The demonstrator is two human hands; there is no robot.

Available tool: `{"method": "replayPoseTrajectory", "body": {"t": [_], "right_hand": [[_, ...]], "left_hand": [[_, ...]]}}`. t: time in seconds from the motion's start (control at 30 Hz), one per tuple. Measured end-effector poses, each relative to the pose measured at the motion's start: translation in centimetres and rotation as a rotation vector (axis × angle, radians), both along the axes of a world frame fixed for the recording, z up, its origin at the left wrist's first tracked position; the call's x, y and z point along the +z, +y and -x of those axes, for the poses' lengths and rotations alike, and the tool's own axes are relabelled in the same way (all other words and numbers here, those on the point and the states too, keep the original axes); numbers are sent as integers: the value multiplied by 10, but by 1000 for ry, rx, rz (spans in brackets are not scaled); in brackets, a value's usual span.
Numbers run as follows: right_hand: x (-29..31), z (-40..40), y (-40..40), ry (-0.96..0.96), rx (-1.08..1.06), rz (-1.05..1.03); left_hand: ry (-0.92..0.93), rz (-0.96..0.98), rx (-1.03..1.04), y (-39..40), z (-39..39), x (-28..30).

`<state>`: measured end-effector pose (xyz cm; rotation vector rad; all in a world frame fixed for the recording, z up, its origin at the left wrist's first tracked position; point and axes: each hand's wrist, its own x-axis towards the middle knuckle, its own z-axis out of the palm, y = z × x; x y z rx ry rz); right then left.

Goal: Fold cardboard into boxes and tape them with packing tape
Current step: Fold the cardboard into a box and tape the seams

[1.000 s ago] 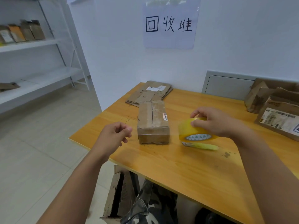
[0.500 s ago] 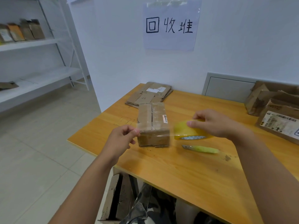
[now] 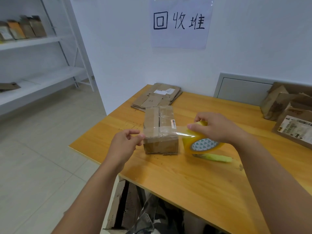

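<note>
Left hand: left hand (image 3: 124,144) reaches in from the lower left, thumb and forefinger pinching the free end of the clear tape strip (image 3: 166,130) just off the box's left edge.
Right hand: right hand (image 3: 215,128) grips the yellow tape roll (image 3: 200,141) from above, fingers curled over its rim, just right of the box; the roll is tilted so its patterned core faces the camera.
Tape: the strip runs from the roll leftward across the near top edge of the box to the left fingers, stretched flat.
Box: closed cardboard box (image 3: 160,130) sits on the table between the two hands, with older tape along its top seam and a small label on the right side of its top.
Cutter: a yellow-green utility knife (image 3: 215,157) lies on the table just under and in front of the roll.
Table: orange wooden table (image 3: 194,183), grain visible, a few dark marks left of the box and near the knife tip.
Far corner: a stack of flattened cardboard (image 3: 157,98) lies behind the box, against the wall.
Right edge: worn cardboard boxes (image 3: 287,108) are piled there, one with a printed label.
Wall: white wall carrying a paper sign (image 3: 179,22) with handwritten characters, and a grey panel (image 3: 243,90) low behind the table.
Room: pale tiled floor (image 3: 42,157) on the left; white metal shelving (image 3: 42,65) holding small boxes on its upper shelf.
Under table: an open cardboard carton (image 3: 121,210) stands by the person's patterned trousers.
</note>
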<state>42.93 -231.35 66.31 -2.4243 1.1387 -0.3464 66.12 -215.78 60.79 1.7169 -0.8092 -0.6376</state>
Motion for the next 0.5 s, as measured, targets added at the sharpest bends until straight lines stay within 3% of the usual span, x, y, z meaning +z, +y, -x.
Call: {"method": "replayPoseTrajectory", "body": {"t": [0.5], "right_hand": [[-8,-12,-9,67,-8,-2]], "left_hand": [[-59,-29,11,-8,-11,-11]]}}
